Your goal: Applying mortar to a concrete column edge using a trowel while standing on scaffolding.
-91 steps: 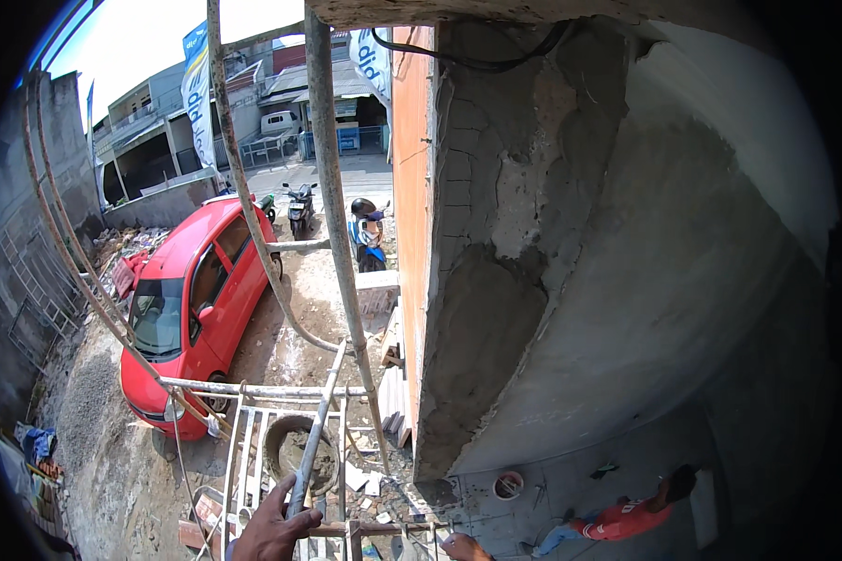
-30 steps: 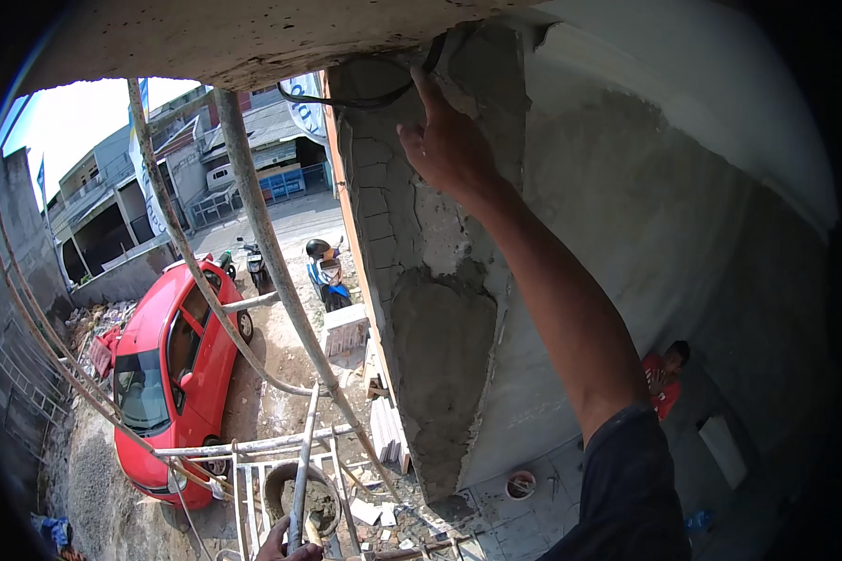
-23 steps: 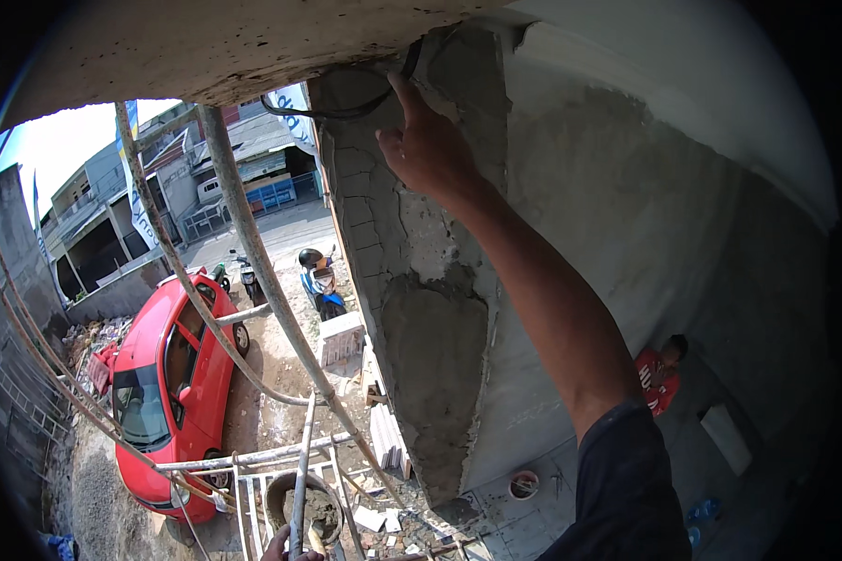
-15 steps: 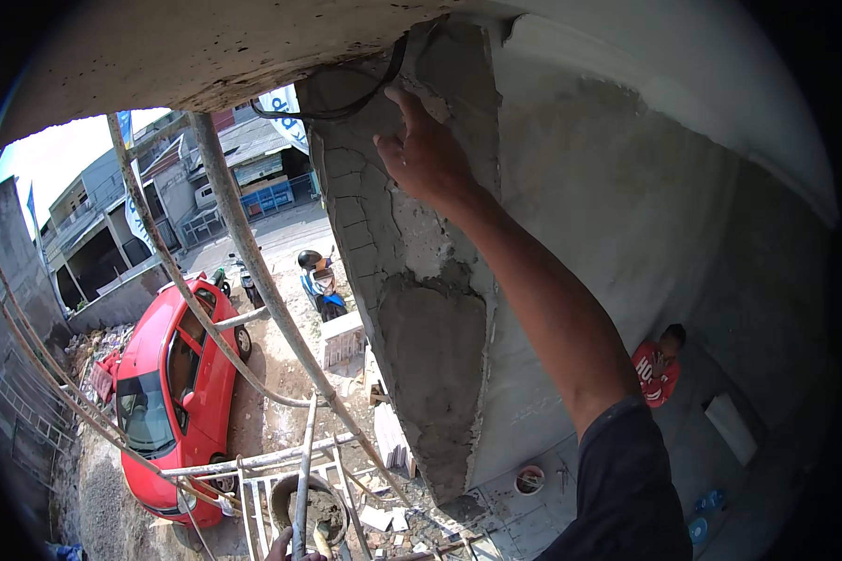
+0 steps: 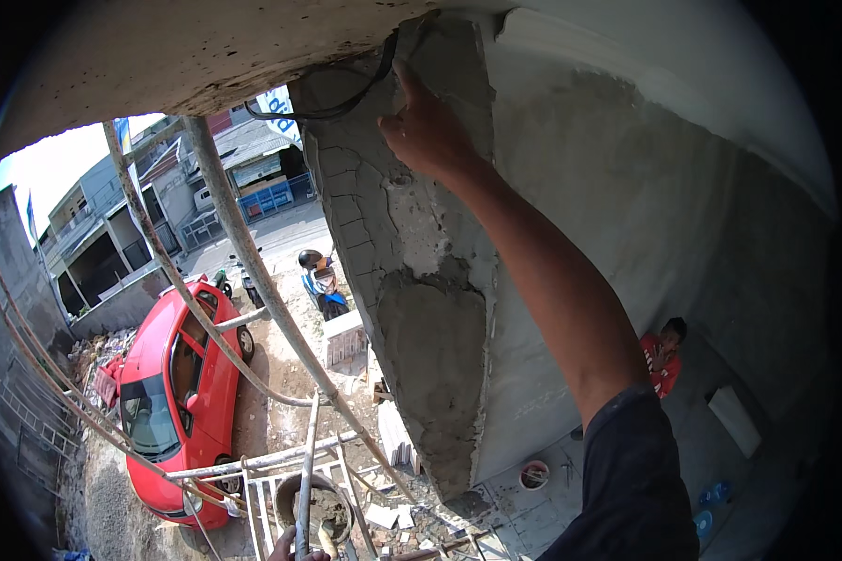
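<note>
My right hand (image 5: 426, 131) is raised against the cracked, rough grey plaster column (image 5: 430, 365), its index finger stretched toward the dark cable (image 5: 337, 110) just under the overhead concrete edge (image 5: 215, 56). The thumb sticks out and the other fingers curl, with nothing visible in them; whether the fingertip touches the cable is unclear. At the lower edge my left hand (image 5: 290, 552) is closed round a pale metal pipe (image 5: 309, 439) of the scaffold, beside a bucket (image 5: 283, 496) of grey mortar below.
Scaffold tubes (image 5: 248, 262) stand at left. Far below are a red car (image 5: 159, 374), motorbikes (image 5: 323, 290), rubble (image 5: 384, 514) and a small bucket (image 5: 533, 475). A co-worker in red (image 5: 662, 365) is down beside the right-hand wall (image 5: 571, 159). Houses (image 5: 103, 224) line the street.
Since three seconds ago my right arm has risen to the cable and the view has shifted, bringing in the overhead edge. Most recently the fingertip moved slightly upward. The co-worker's hands are now near the face.
</note>
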Motion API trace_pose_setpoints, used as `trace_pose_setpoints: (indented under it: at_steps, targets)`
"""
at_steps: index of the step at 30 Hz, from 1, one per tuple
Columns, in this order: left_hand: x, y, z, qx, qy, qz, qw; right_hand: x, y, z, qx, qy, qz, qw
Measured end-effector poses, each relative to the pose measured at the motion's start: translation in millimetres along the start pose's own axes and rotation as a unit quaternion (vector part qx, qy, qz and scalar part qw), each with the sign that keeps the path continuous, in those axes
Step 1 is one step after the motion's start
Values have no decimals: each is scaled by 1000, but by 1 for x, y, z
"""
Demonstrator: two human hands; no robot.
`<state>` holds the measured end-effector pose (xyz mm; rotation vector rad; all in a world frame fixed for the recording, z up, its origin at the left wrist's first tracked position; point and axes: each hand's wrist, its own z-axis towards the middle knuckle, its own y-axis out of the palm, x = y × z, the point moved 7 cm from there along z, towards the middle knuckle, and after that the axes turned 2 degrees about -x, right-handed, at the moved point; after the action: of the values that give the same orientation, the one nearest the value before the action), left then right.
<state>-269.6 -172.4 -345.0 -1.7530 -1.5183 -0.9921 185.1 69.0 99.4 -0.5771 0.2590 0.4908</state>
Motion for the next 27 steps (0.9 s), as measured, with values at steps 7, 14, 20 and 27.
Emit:
trace_pose_setpoints:
  at_steps: [7,14,20,27]
  targets:
    - [16,11,-9,3,15,18,1000,1,2,3,-20,23,-14,999]
    - [16,10,-10,11,3,19,1000,3,3,6,-21,16,-15,1000]
    - [9,2,-4,21,-6,42,999,0,0,6,2,-3,-32,999]
    - [-1,-3,1,23,-3,1,1000,-8,-5,3,44,-10,-19,999]
